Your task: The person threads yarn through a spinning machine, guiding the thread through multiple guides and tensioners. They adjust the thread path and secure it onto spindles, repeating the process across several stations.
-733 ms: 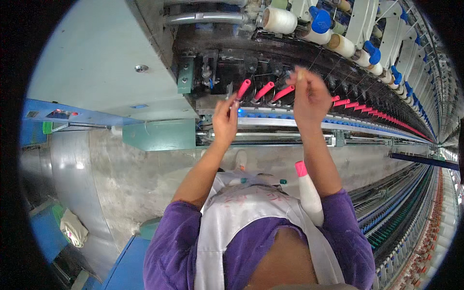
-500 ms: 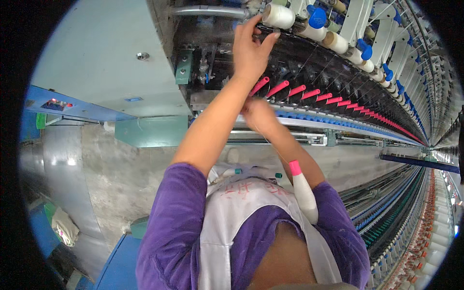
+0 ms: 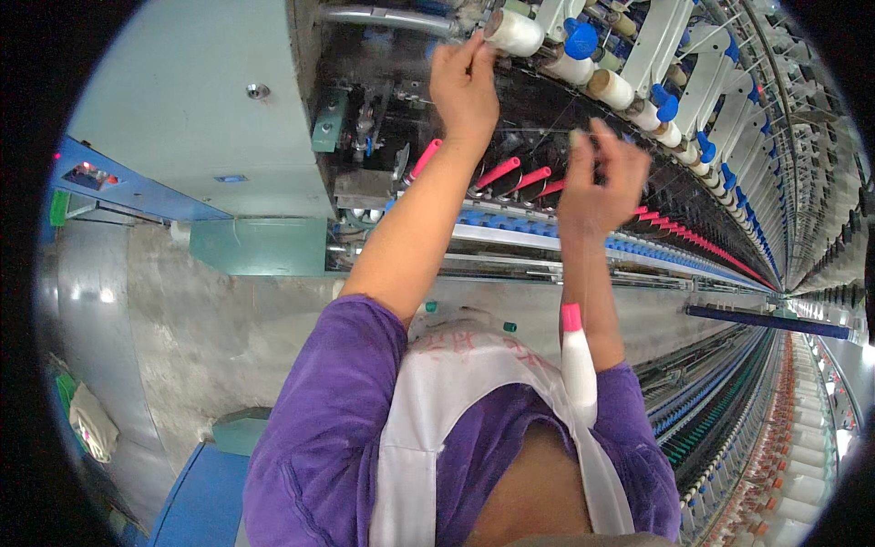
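Left hand point(image 3: 465, 87) reaches up to the roller point(image 3: 515, 32), fingertips pinched at its end; what they grip cannot be told. Right hand point(image 3: 597, 178) hangs half-closed above the pink spindles point(image 3: 510, 171), possibly holding thread. Advise steady thread tension and fingers clear of rollers.

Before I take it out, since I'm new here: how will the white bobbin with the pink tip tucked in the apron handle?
The white bobbin looks rigid, keeping its shape upright in the apron. Its round, tapered body would probably roll in a curve if laid flat. The wound yarn seems smooth, so it may slip in a loose grip; neither hand touches it.
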The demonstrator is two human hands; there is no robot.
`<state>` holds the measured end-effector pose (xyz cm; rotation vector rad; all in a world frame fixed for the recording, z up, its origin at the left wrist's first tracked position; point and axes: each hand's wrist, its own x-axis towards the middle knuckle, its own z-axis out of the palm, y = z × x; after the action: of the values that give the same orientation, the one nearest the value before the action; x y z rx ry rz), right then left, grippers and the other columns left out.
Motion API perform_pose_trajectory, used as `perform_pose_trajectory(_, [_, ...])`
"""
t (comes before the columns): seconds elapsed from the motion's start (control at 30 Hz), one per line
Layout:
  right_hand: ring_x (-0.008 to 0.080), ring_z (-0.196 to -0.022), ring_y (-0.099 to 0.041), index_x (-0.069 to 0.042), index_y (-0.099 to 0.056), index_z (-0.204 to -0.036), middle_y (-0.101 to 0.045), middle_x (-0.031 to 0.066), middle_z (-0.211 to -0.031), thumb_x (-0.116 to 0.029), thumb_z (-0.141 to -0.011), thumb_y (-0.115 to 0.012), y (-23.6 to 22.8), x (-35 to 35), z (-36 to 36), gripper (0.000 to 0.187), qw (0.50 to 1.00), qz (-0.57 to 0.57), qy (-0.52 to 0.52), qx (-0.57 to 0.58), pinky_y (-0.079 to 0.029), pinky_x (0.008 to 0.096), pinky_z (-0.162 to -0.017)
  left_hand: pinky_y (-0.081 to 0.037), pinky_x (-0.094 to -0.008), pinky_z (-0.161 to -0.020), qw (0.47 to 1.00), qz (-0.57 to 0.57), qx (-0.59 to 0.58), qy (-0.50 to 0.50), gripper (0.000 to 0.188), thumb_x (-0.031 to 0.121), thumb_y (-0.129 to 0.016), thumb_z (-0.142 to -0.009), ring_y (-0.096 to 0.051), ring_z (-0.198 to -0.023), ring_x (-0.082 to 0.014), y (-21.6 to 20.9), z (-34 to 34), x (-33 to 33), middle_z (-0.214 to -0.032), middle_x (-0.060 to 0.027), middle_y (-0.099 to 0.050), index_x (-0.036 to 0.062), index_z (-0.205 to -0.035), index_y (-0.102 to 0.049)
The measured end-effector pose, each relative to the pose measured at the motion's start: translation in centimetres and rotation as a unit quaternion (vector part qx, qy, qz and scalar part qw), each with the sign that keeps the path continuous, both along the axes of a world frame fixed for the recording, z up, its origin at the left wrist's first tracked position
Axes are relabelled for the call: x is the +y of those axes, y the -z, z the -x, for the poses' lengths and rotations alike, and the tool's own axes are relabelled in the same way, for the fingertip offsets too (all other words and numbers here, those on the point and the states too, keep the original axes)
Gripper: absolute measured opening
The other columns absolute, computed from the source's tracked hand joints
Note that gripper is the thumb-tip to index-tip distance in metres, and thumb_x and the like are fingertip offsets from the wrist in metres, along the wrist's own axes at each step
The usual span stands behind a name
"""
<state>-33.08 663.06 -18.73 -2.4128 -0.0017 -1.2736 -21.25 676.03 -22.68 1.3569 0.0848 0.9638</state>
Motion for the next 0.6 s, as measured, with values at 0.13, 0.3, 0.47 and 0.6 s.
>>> perform_pose_trajectory(0.13, [0.0149, -0.076, -0.055, -0.006, -0.074, -0.094, -0.060, 0.0055, -0.089, -0.004, -0.081, -0.080, -3.1, 1.0, -0.6, 0.015, 0.979, 0.007, -0.188, -0.085, -0.045, 0.0279, -0.067, -0.050, -0.0368, -0.084, 0.998, -0.057, 0.001, -0.034, 0.029, 0.015, -0.071, -0.090, -0.059, -0.095, -0.0285, 0.2, -0.4, 0.5, -0.100, -0.0133, -0.059, 0.0025, -0.116, -0.070])
perform_pose_trajectory(0.3, [0.0257, -0.084, -0.059, -0.005, -0.072, -0.088, -0.061, 0.0101, -0.088, -0.005, -0.078, -0.080, -4.1, 2.4, -0.7, 0.013, 0.974, 0.024, -0.224, -0.036, -0.046, 0.0355, -0.076, -0.050, -0.0368, -0.081, 0.999, -0.033, 0.015, -0.007, 0.028, 0.021, -0.069, -0.092, -0.062, -0.092, -0.0289, -0.5, 0.2, 0.7, -0.096, -0.0121, -0.061, 0.0059, -0.116, -0.072])
perform_pose_trajectory(0.47, [0.0246, -0.084, -0.059, -0.006, -0.072, -0.088, -0.061, 0.0092, -0.087, -0.004, -0.078, -0.079, -3.6, 1.7, -1.1, 0.012, 0.972, 0.022, -0.234, -0.022, -0.047, 0.0354, -0.076, -0.052, -0.0420, -0.081, 0.992, -0.088, 0.072, -0.045, 0.029, 0.025, -0.070, -0.092, -0.064, -0.093, -0.0320, -0.9, 0.3, 0.8, -0.098, -0.0111, -0.063, 0.0115, -0.117, -0.071])
perform_pose_trajectory(0.6, [0.0244, -0.086, -0.059, -0.006, -0.072, -0.088, -0.061, 0.0089, -0.088, -0.004, -0.079, -0.078, -3.9, 1.4, -1.2, 0.011, 0.970, -0.001, -0.242, 0.014, -0.047, 0.0353, -0.077, -0.052, -0.0421, -0.082, 0.998, -0.053, 0.040, 0.006, 0.032, 0.028, -0.069, -0.092, -0.064, -0.095, -0.0324, -1.1, 0.2, 1.2, -0.106, -0.0120, -0.062, 0.0145, -0.121, -0.069])
